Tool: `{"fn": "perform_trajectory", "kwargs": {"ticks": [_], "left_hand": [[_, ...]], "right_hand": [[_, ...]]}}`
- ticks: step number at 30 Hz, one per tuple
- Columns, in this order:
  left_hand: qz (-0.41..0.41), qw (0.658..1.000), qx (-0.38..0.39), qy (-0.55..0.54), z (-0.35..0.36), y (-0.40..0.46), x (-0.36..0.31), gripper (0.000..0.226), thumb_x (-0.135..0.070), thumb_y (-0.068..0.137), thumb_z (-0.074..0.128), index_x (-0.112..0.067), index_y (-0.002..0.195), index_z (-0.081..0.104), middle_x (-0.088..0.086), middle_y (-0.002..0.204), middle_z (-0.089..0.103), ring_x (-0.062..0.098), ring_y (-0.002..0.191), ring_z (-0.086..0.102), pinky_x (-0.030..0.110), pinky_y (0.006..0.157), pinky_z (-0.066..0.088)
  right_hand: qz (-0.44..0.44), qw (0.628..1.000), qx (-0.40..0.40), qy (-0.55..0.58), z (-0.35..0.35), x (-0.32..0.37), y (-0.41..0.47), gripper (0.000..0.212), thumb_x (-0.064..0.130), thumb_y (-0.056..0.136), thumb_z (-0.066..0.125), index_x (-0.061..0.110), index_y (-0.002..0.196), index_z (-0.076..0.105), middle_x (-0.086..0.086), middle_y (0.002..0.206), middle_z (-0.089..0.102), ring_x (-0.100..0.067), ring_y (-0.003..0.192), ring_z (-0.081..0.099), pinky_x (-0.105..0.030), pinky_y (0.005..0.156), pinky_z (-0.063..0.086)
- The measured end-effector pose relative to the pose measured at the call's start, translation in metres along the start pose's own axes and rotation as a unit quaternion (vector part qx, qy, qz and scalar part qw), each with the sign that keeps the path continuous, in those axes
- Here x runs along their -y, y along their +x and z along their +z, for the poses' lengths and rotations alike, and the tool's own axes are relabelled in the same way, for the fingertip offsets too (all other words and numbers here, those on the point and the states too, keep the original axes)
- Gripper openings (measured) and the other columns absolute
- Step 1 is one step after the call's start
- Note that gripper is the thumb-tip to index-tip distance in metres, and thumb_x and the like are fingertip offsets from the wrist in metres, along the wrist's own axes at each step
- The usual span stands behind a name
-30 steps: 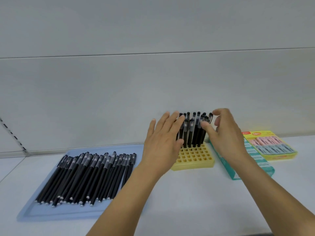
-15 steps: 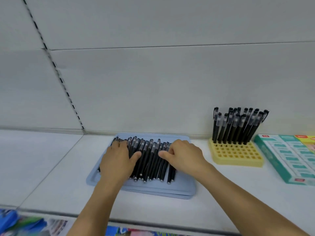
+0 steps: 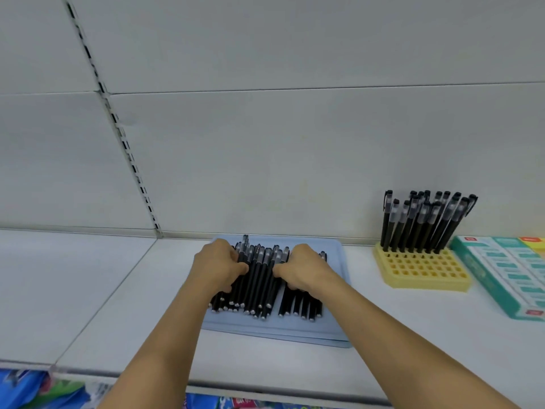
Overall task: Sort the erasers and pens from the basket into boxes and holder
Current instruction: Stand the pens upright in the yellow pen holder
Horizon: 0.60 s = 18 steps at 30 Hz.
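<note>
Head view: both my hands, left hand and right hand, curl around pens at frame centre; holder lies right, nearer my right hand.

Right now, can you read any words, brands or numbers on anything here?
None can be read.
Teal box: red tags and printed panels, too blurred.
Yellow box: red tag, too small.
Pens on the blue tray: barrel print, blurred.
Colourful packets below the shelf: print illegible.

head view, forward-down, shelf close
</note>
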<state>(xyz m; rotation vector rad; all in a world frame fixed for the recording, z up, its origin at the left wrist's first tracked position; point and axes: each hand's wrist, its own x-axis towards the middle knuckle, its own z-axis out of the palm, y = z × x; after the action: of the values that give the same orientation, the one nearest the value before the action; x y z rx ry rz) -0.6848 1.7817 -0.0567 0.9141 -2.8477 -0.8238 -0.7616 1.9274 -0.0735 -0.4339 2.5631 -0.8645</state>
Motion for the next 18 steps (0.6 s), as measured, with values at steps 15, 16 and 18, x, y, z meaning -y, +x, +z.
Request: {"fn": "perform_trajectory", "kwargs": {"ticks": [15, 16, 18], "left_hand": [[0.147, 0.877, 0.004, -0.458, 0.051, -0.043, -0.088, 0.014, -0.009, 0.092, 0.062, -0.014, 0.104, 0.069, 0.008, 0.083, 0.065, 0.016, 0.076, 0.071, 0.021, 0.066, 0.058], [0.153, 0.874, 0.010, -0.462, 0.057, -0.043, -0.096, 0.014, -0.009, 0.092, 0.063, -0.015, 0.103, 0.070, 0.009, 0.084, 0.065, 0.018, 0.078, 0.071, 0.024, 0.069, 0.059], [0.158, 0.867, 0.022, -0.472, 0.069, -0.043, -0.111, 0.015, -0.008, 0.091, 0.063, -0.017, 0.101, 0.070, 0.010, 0.085, 0.067, 0.023, 0.083, 0.072, 0.026, 0.072, 0.059]], "right_hand": [[-0.090, 0.934, -0.251, 0.239, -0.125, -0.109, -0.055, 0.019, 0.017, 0.087, 0.067, 0.009, 0.070, 0.061, -0.004, 0.062, 0.068, -0.011, 0.046, 0.053, -0.029, 0.048, 0.044], [-0.085, 0.928, -0.289, 0.220, -0.139, -0.122, -0.056, 0.021, 0.020, 0.087, 0.068, 0.011, 0.069, 0.062, -0.003, 0.062, 0.068, -0.012, 0.047, 0.054, -0.030, 0.051, 0.045], [-0.080, 0.918, -0.360, 0.146, -0.162, -0.150, -0.057, 0.022, 0.024, 0.087, 0.068, 0.015, 0.068, 0.062, -0.002, 0.064, 0.067, -0.017, 0.055, 0.058, -0.033, 0.057, 0.049]]}}
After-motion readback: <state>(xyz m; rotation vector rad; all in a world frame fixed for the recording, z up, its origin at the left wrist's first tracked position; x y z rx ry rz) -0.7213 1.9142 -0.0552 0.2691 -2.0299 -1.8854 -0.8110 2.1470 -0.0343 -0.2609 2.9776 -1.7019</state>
